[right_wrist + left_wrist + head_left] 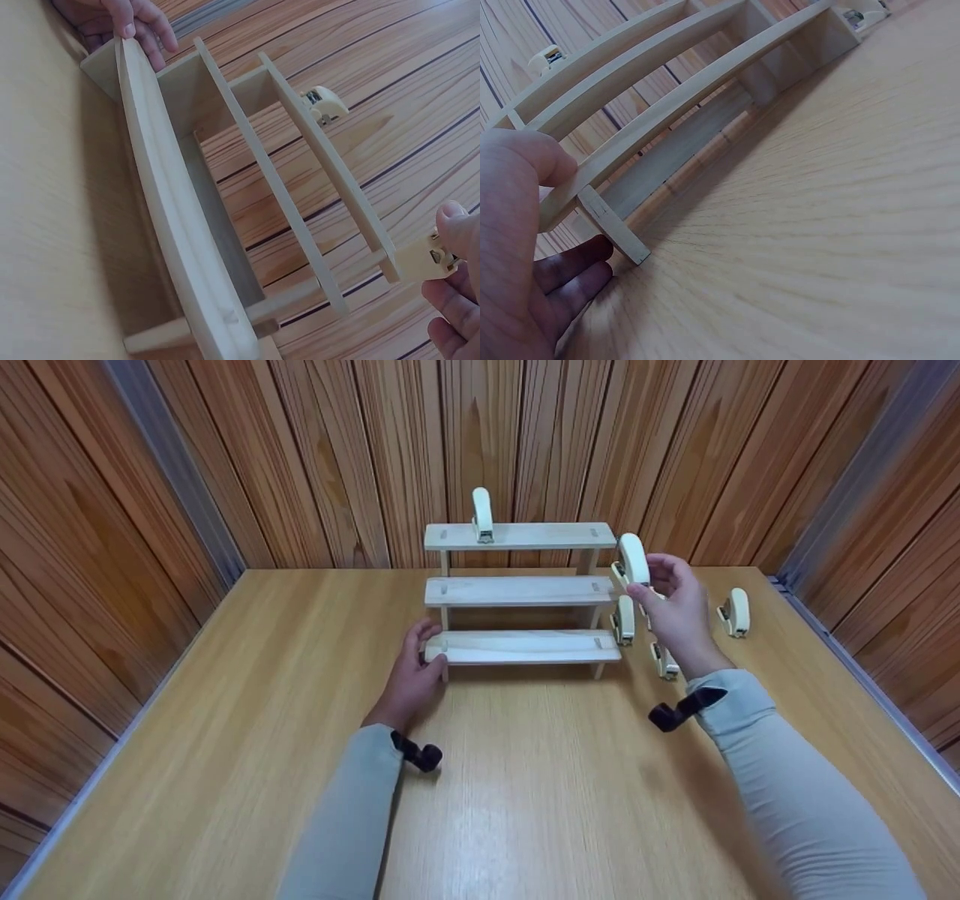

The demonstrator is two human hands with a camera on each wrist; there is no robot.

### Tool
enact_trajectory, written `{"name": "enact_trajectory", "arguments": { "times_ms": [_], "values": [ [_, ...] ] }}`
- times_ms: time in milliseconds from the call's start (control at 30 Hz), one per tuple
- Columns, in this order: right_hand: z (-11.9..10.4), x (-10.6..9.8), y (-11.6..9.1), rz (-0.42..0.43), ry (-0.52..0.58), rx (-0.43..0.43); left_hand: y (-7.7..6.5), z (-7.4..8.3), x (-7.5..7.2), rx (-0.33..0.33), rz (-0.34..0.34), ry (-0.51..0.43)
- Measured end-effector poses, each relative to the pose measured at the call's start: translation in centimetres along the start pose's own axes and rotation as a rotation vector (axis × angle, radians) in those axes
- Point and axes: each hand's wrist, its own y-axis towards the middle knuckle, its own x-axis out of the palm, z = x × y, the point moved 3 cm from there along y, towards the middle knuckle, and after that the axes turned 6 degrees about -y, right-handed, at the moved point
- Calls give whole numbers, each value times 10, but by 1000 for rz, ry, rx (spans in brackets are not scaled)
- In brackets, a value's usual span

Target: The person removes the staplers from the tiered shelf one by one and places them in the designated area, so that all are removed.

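Observation:
A three-tier wooden shelf stand (525,646) sits toward the back of the table. My left hand (415,671) grips the left end of its lowest board, thumb on the board and fingers by the side leg (613,225). My right hand (681,611) pinches a cream stapler (634,556) in the air beside the right end of the upper boards. Another cream stapler (482,515) stands on the top board, left of its middle. Below and around my right hand stand more staplers, one (624,620) close to the stand and one (664,661) partly hidden by the hand.
A further stapler (735,613) stands on the table to the right of my right hand. Wood-plank walls (322,457) close in the back and both sides of the table (525,795). Metal strips run along the side edges.

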Motion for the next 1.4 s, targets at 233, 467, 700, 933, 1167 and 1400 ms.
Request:
{"name": "enact_trajectory", "arguments": {
  "times_ms": [233, 467, 700, 933, 1167, 1400],
  "values": [
    [17, -18, -8, 11, -33, 31, -1, 0, -1, 1, 1, -9],
    [34, -32, -14, 28, -30, 60, -3, 0, -1, 9, -14, -28],
    [50, -47, -22, 33, -40, 83, -2, -1, -1, -9, -9, -19],
    [66, -60, -33, 37, -62, 116, -3, 0, 0, -27, -11, -15],
    [83, -74, -40, 56, -70, 164, -2, 1, 0, -37, -5, -13],
    [97, -82, -43, 87, -59, 216, -2, 1, 0, -15, -21, -29]
  ]
}}
